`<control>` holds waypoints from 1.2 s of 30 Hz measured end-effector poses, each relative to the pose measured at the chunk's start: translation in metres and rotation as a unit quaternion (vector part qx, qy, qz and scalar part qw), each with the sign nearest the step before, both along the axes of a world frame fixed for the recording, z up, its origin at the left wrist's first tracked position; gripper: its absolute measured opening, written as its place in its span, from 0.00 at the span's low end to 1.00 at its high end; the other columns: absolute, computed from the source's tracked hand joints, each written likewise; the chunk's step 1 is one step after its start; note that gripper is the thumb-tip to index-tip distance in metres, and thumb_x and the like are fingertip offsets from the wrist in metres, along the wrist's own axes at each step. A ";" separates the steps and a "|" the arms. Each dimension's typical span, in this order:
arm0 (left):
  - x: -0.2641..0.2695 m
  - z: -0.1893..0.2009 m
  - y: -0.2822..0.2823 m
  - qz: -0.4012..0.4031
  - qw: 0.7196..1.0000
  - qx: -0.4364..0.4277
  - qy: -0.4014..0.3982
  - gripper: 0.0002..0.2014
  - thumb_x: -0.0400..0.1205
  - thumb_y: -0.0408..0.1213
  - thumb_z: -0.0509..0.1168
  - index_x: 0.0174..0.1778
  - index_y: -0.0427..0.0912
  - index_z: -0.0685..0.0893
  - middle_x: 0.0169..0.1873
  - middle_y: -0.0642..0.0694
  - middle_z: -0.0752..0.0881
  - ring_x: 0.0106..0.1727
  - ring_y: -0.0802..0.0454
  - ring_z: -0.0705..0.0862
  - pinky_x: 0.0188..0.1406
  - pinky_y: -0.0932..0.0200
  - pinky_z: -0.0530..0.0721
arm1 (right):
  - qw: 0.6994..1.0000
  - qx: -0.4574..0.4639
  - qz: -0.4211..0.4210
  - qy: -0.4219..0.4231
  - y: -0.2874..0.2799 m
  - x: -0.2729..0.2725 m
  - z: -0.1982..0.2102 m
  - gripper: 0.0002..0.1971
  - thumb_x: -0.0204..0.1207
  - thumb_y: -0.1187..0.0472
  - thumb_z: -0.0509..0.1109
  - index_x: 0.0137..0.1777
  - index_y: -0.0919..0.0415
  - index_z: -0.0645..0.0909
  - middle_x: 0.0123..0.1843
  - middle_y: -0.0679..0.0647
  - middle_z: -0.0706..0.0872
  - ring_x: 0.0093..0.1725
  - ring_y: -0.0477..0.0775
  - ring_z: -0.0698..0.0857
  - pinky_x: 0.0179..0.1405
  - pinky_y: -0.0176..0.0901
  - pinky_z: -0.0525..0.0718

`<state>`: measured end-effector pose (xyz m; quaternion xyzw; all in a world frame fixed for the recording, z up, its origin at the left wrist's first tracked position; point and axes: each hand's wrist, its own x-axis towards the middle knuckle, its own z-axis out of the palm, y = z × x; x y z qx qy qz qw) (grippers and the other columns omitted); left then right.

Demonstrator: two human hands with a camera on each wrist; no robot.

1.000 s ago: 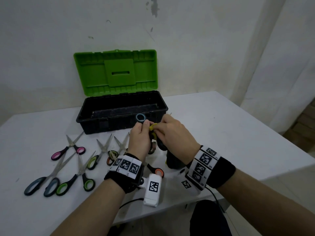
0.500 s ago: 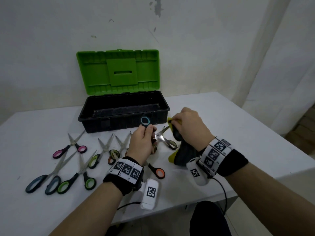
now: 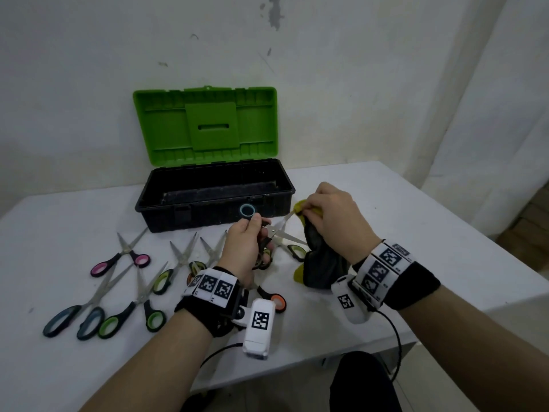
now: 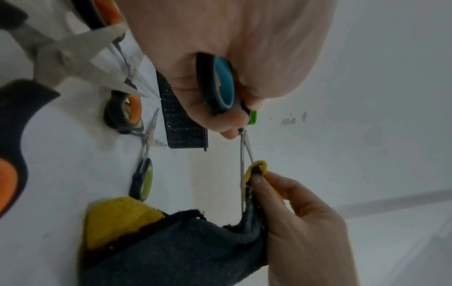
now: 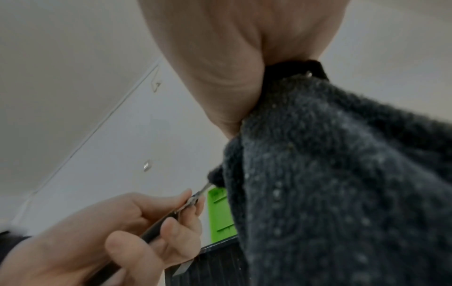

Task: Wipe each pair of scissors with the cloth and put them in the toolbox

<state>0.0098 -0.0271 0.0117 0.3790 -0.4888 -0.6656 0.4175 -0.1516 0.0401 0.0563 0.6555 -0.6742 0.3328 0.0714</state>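
Note:
My left hand [image 3: 248, 233] grips a pair of scissors with blue-lined black handles [image 3: 247, 211] just in front of the toolbox; the blades [image 3: 282, 228] point right. My right hand [image 3: 323, 214] pinches the grey and yellow cloth [image 3: 319, 260] around the tip of one blade. In the left wrist view the cloth [image 4: 257, 172] wraps the blade end, and the blue handle ring [image 4: 223, 85] sits in my left hand [image 4: 234, 127]. The black toolbox [image 3: 166, 188] stands open with its green lid [image 3: 205, 126] raised. Several other scissors lie on the table, such as a pink pair [image 3: 121, 257].
The white table [image 3: 416, 227] ends close on the right and at the near edge. Green-handled scissors [image 3: 139, 304], a large blue-grey pair [image 3: 74, 310] and an orange-handled pair [image 3: 274, 300] lie left of and under my left wrist. A wall stands behind the toolbox.
My right hand has slid the cloth to the right along the blade, from the pivot out to the tip. My left hand still holds the handles in about the same place.

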 end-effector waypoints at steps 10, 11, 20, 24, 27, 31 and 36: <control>0.002 0.001 0.009 0.009 0.994 -0.096 -0.045 0.14 0.91 0.39 0.55 0.54 0.32 0.82 0.32 0.47 0.77 0.24 0.57 0.79 0.16 0.63 0.73 | 0.999 0.048 0.004 0.000 -0.005 0.007 -0.007 0.09 0.80 0.57 0.70 0.54 0.56 0.90 0.49 0.55 0.82 0.48 0.58 0.82 0.49 0.53 0.82; 0.003 0.000 0.009 0.011 0.995 -0.095 -0.042 0.14 0.91 0.38 0.55 0.55 0.32 0.82 0.32 0.47 0.78 0.24 0.57 0.79 0.15 0.63 0.73 | 0.999 0.047 -0.012 -0.008 -0.007 0.001 -0.007 0.09 0.80 0.57 0.70 0.53 0.56 0.90 0.48 0.55 0.82 0.48 0.58 0.82 0.49 0.54 0.82; 0.008 -0.007 -0.013 0.098 0.994 -0.056 -0.013 0.15 0.91 0.43 0.54 0.48 0.41 0.82 0.37 0.44 0.78 0.30 0.54 0.81 0.17 0.60 0.76 | 0.991 -0.028 -0.112 -0.073 0.007 -0.044 -0.007 0.06 0.77 0.58 0.74 0.49 0.58 0.90 0.46 0.54 0.84 0.43 0.49 0.78 0.44 0.33 0.66; 0.003 -0.004 -0.012 0.100 0.990 -0.100 -0.023 0.14 0.91 0.42 0.54 0.48 0.42 0.82 0.37 0.45 0.78 0.30 0.55 0.81 0.17 0.60 0.76 | 0.989 -0.017 -0.128 -0.071 0.007 -0.056 -0.013 0.06 0.77 0.58 0.73 0.49 0.58 0.90 0.46 0.54 0.84 0.44 0.49 0.77 0.45 0.33 0.67; -0.003 0.002 -0.009 0.094 0.987 -0.127 -0.026 0.13 0.91 0.40 0.54 0.49 0.41 0.82 0.35 0.48 0.78 0.28 0.58 0.82 0.18 0.60 0.77 | 0.988 -0.007 -0.143 -0.052 -0.002 -0.070 -0.008 0.07 0.78 0.57 0.72 0.50 0.58 0.90 0.46 0.54 0.84 0.45 0.50 0.77 0.45 0.33 0.66; -0.014 0.007 -0.009 0.095 0.984 -0.147 -0.033 0.13 0.91 0.41 0.53 0.49 0.41 0.82 0.36 0.47 0.77 0.28 0.56 0.82 0.18 0.61 0.78 | 0.981 0.072 -0.169 -0.059 -0.019 -0.093 -0.011 0.07 0.80 0.58 0.71 0.50 0.59 0.89 0.48 0.55 0.86 0.49 0.53 0.81 0.46 0.38 0.70; -0.028 0.007 -0.012 0.100 0.989 -0.103 -0.019 0.14 0.91 0.41 0.53 0.49 0.40 0.81 0.37 0.43 0.78 0.28 0.56 0.81 0.17 0.63 0.78 | 0.960 0.231 -0.124 -0.096 -0.028 -0.100 -0.033 0.12 0.78 0.52 0.72 0.54 0.58 0.88 0.55 0.55 0.87 0.53 0.53 0.82 0.49 0.37 0.73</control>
